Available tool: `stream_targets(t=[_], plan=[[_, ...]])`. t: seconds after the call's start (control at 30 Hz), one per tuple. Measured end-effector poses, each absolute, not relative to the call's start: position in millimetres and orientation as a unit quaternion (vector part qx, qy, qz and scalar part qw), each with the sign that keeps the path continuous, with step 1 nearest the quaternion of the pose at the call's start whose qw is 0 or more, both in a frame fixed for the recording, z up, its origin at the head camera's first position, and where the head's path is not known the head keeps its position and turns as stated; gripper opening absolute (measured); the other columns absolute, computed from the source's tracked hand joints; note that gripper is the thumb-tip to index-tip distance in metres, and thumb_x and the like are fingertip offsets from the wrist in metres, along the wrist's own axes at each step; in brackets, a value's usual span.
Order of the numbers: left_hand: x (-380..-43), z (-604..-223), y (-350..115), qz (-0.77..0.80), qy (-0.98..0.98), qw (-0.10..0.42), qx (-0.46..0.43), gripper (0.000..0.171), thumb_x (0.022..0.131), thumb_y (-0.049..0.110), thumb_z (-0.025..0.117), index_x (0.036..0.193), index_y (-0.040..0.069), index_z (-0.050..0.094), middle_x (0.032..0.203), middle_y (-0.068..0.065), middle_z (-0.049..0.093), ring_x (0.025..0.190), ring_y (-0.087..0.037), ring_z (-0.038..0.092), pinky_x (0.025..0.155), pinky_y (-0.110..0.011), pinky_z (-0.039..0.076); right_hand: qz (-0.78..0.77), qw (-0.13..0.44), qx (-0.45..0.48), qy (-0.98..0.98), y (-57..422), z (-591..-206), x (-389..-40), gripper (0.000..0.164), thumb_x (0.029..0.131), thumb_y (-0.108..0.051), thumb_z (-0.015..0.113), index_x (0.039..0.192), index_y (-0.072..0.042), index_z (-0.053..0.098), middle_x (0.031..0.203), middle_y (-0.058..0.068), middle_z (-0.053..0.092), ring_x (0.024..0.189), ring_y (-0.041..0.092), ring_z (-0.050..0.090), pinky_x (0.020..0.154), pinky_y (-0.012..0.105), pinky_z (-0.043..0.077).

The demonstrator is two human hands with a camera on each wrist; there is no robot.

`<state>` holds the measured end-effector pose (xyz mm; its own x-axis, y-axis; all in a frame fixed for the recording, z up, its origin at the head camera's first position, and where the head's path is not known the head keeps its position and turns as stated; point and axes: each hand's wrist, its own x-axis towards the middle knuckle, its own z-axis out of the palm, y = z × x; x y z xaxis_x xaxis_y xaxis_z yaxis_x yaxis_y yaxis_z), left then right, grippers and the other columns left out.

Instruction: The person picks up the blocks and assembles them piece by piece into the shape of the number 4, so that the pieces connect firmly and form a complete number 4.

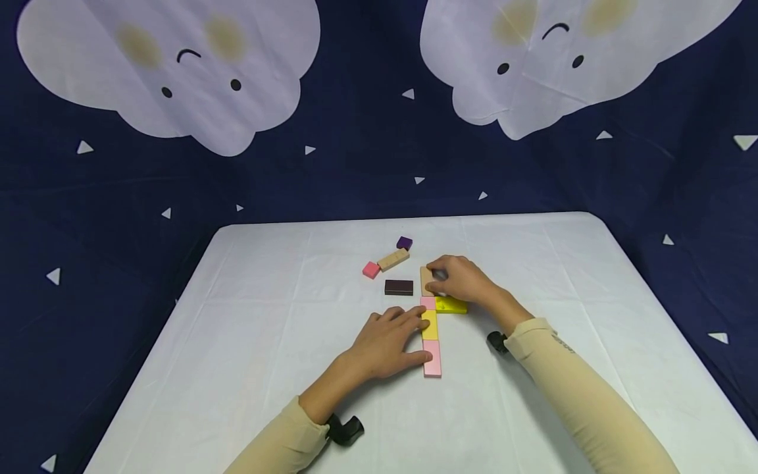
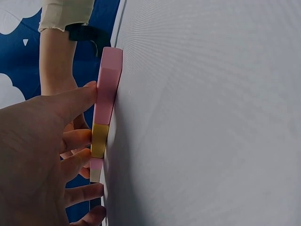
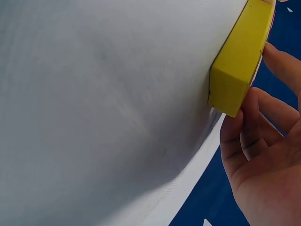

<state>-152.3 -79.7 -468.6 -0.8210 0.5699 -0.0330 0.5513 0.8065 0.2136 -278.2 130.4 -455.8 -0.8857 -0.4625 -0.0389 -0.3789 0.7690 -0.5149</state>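
Observation:
A straight line of blocks runs up the table in the head view: a pink block (image 1: 433,366) nearest, a yellow block (image 1: 430,326), a small pink block (image 1: 428,302), and a tan block (image 1: 425,280) at the far end. A brighter yellow block (image 1: 452,306) juts out rightward beside the small pink one. My left hand (image 1: 381,343) rests along the line's left side, its spread fingers and thumb touching the blocks. At the far end, my right hand (image 1: 466,280) pinches the tan block between thumb and fingers. The bright yellow block (image 3: 237,56) hides that grip in the right wrist view.
Left of the line lies a dark brown block (image 1: 399,288). Farther back are a loose tan block (image 1: 393,260), a small coral-pink block (image 1: 371,270) and a small purple block (image 1: 404,243). A white cloth covers the table (image 1: 237,342); a dark blue curtain (image 1: 367,184) hangs behind.

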Motion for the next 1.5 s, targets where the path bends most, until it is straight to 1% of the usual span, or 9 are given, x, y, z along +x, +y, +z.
stream_targets(t=[0.53,0.73,0.83,0.87,0.97,1.1,1.2,1.33,1.5], plan=[[-152,-468,-80,0.095,0.950,0.048,0.294,0.069,0.087,0.073,0.043,0.142,0.032,0.047,0.154,0.013,0.026,0.132,-0.017,0.034,0.092,-0.043,0.036,-0.255,0.071,-0.228,0.937,130,-457,-275,0.051,0.084,-0.033,0.074,0.126,-0.006,0.063,0.125,0.012,0.061,0.120,0.031,0.052,0.102,0.049,0.036],[-151,-468,-80,0.094,0.950,0.054,0.292,0.069,0.086,0.073,0.042,0.142,0.033,0.046,0.155,0.014,0.025,0.132,-0.016,0.034,0.092,-0.043,0.036,-0.282,0.063,-0.206,0.935,133,-455,-271,0.046,0.090,-0.035,0.067,0.127,-0.007,0.063,0.127,0.012,0.060,0.123,0.033,0.049,0.102,0.052,0.034],[-150,-467,-79,0.094,0.950,0.054,0.292,0.069,0.086,0.073,0.043,0.142,0.033,0.046,0.155,0.013,0.025,0.132,-0.016,0.033,0.092,-0.043,0.036,-0.290,0.048,-0.196,0.935,137,-451,-267,0.046,0.091,-0.037,0.064,0.127,-0.008,0.063,0.127,0.011,0.060,0.122,0.033,0.049,0.101,0.052,0.035],[-150,-467,-80,0.094,0.950,0.054,0.292,0.069,0.087,0.073,0.043,0.142,0.032,0.046,0.155,0.013,0.025,0.132,-0.016,0.033,0.092,-0.043,0.036,-0.287,0.043,-0.201,0.936,138,-450,-266,0.046,0.091,-0.037,0.064,0.126,-0.008,0.063,0.127,0.010,0.060,0.121,0.032,0.050,0.100,0.052,0.037],[-150,-466,-80,0.093,0.950,0.053,0.293,0.069,0.087,0.073,0.043,0.142,0.032,0.046,0.155,0.013,0.025,0.132,-0.016,0.033,0.092,-0.043,0.036,-0.270,0.028,-0.226,0.936,140,-448,-261,0.044,0.091,-0.037,0.065,0.123,-0.008,0.066,0.123,0.008,0.062,0.105,0.026,0.059,0.090,0.047,0.045],[-150,-466,-80,0.093,0.950,0.051,0.292,0.067,0.087,0.072,0.044,0.141,0.032,0.047,0.155,0.012,0.026,0.131,-0.017,0.034,0.092,-0.043,0.036,-0.239,0.008,-0.258,0.936,142,-445,-252,0.043,0.089,-0.038,0.066,0.120,-0.008,0.067,0.120,0.006,0.063,0.088,0.019,0.062,0.078,0.042,0.050],[-151,-466,-80,0.094,0.950,0.052,0.292,0.067,0.087,0.071,0.045,0.142,0.032,0.047,0.154,0.012,0.027,0.131,-0.017,0.034,0.092,-0.043,0.036,-0.216,-0.001,-0.274,0.937,144,-445,-244,0.045,0.088,-0.040,0.067,0.121,-0.009,0.067,0.122,0.007,0.062,0.100,0.021,0.061,0.085,0.045,0.048],[-151,-467,-80,0.094,0.951,0.051,0.292,0.068,0.087,0.071,0.045,0.142,0.031,0.047,0.155,0.012,0.026,0.132,-0.017,0.033,0.092,-0.043,0.036,-0.191,-0.012,-0.300,0.934,146,-445,-234,0.051,0.087,-0.046,0.067,0.124,-0.011,0.065,0.125,0.006,0.060,0.115,0.026,0.055,0.095,0.048,0.041],[-151,-467,-80,0.096,0.950,0.049,0.292,0.068,0.087,0.072,0.044,0.142,0.031,0.047,0.155,0.012,0.026,0.132,-0.017,0.033,0.091,-0.043,0.036,-0.176,-0.013,-0.334,0.926,149,-447,-220,0.055,0.084,-0.046,0.070,0.127,-0.012,0.064,0.131,0.004,0.058,0.120,0.027,0.051,0.098,0.050,0.038]])
